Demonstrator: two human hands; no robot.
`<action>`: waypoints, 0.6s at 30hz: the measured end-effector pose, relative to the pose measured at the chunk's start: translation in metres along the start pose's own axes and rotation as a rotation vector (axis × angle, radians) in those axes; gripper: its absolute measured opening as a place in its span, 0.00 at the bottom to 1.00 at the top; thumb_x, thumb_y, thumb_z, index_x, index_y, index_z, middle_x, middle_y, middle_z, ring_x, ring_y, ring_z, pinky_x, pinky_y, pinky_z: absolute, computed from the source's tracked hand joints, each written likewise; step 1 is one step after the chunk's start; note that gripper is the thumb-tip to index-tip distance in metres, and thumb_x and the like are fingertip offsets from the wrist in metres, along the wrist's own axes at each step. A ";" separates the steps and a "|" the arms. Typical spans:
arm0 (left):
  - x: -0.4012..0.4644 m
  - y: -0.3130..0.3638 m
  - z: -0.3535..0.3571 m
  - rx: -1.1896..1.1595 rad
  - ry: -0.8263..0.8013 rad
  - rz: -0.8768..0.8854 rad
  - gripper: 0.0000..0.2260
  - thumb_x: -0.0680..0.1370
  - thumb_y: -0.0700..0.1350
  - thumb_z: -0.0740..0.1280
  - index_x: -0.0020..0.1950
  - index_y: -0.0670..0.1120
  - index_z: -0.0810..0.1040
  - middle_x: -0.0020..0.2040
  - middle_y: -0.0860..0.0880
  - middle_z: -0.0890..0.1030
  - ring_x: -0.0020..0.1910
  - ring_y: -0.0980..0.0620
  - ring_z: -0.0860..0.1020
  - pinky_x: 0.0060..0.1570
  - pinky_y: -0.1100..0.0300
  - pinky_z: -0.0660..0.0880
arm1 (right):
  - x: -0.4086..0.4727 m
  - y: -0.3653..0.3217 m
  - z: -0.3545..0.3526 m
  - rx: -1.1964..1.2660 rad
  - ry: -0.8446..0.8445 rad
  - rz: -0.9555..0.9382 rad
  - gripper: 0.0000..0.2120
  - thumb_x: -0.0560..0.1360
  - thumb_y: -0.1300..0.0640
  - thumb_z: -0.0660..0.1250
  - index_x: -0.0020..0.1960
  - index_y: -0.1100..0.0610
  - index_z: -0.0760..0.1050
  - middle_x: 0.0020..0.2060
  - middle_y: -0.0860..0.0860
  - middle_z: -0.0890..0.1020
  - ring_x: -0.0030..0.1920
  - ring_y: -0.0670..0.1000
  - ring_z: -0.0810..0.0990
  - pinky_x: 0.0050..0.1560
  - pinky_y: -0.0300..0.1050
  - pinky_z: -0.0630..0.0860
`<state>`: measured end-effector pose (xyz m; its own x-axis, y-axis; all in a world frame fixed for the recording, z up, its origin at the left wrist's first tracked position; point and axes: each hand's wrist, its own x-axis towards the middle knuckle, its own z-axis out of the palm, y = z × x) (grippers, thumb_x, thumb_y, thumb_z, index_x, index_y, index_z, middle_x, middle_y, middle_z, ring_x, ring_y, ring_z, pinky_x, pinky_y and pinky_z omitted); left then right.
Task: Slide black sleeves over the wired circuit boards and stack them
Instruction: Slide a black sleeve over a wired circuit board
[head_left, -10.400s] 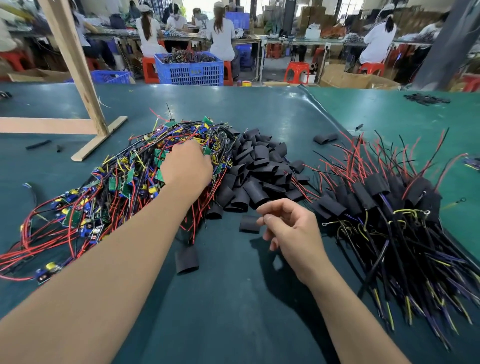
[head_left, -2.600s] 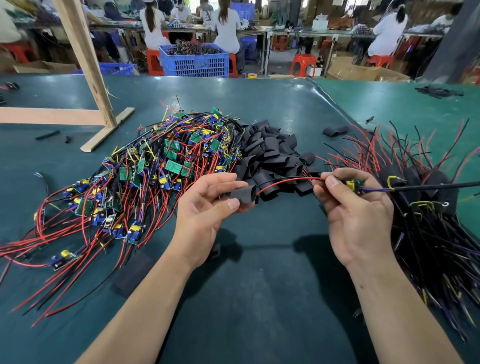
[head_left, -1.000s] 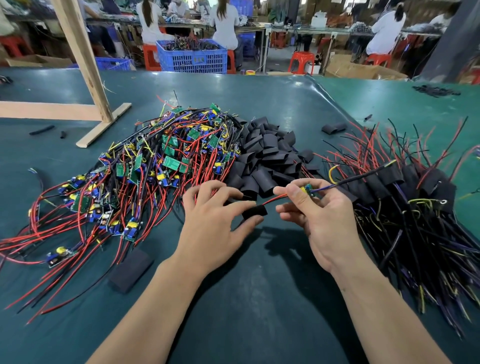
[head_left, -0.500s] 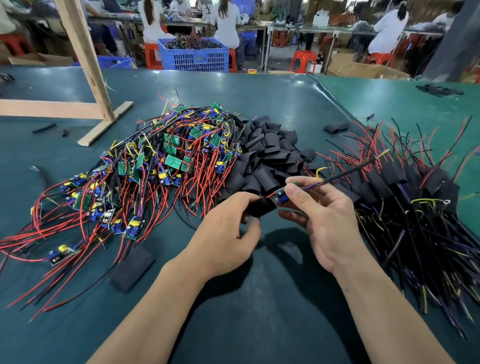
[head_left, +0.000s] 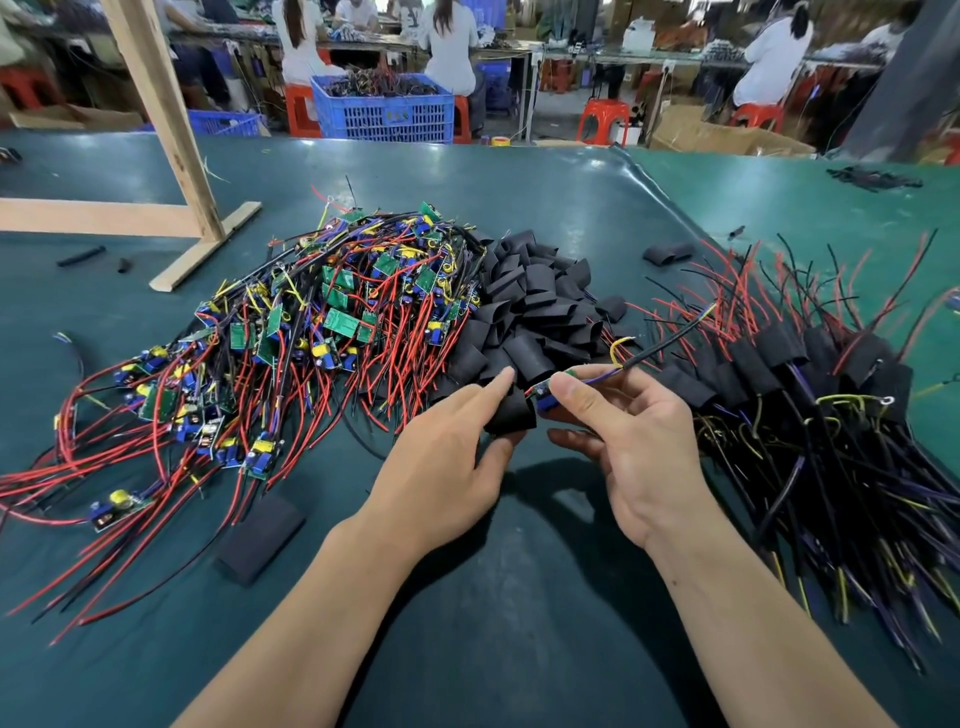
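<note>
Between the piles, we feed a board (head_left: 540, 393) into a sleeve (head_left: 510, 414).
Left hand (head_left: 447, 467) pinches sleeve, right hand (head_left: 623, 436) pinches board; components may snag the rim.

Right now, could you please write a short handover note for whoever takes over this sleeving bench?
Left hand: pinches one black sleeve between thumb and fingers.
Right hand: pinches a wired circuit board at the sleeve's mouth, only partly in.
Bare boards pile lies left, loose sleeves pile centre, finished stack right, all on the green table.
Done: many boards sleeved and stacked.
Left: seat this board, stack it right, then work through the large bare pile.
</note>
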<state>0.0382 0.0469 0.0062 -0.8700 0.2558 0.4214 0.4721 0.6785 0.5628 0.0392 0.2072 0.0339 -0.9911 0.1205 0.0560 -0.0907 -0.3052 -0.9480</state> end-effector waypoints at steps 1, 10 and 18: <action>0.000 0.000 0.000 0.010 0.005 -0.004 0.26 0.79 0.45 0.68 0.76 0.43 0.66 0.58 0.50 0.79 0.58 0.49 0.76 0.59 0.55 0.71 | 0.000 0.000 0.001 0.008 0.000 0.012 0.11 0.62 0.56 0.76 0.42 0.56 0.79 0.38 0.52 0.86 0.39 0.51 0.85 0.34 0.41 0.79; 0.002 0.003 -0.003 0.069 -0.006 0.100 0.28 0.79 0.52 0.67 0.76 0.42 0.66 0.49 0.48 0.79 0.50 0.46 0.77 0.51 0.49 0.74 | -0.001 0.002 0.001 -0.014 0.061 0.093 0.06 0.70 0.59 0.75 0.35 0.54 0.81 0.33 0.52 0.84 0.33 0.48 0.83 0.30 0.39 0.78; -0.002 0.006 -0.002 -0.158 0.013 -0.004 0.19 0.79 0.58 0.62 0.64 0.48 0.70 0.53 0.54 0.81 0.51 0.47 0.79 0.53 0.47 0.74 | 0.001 0.000 0.000 0.144 0.036 0.266 0.11 0.62 0.53 0.77 0.34 0.55 0.74 0.34 0.53 0.84 0.31 0.48 0.82 0.29 0.37 0.76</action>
<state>0.0434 0.0490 0.0104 -0.8704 0.2442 0.4274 0.4862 0.5621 0.6690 0.0381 0.2070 0.0340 -0.9780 0.0511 -0.2022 0.1564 -0.4615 -0.8732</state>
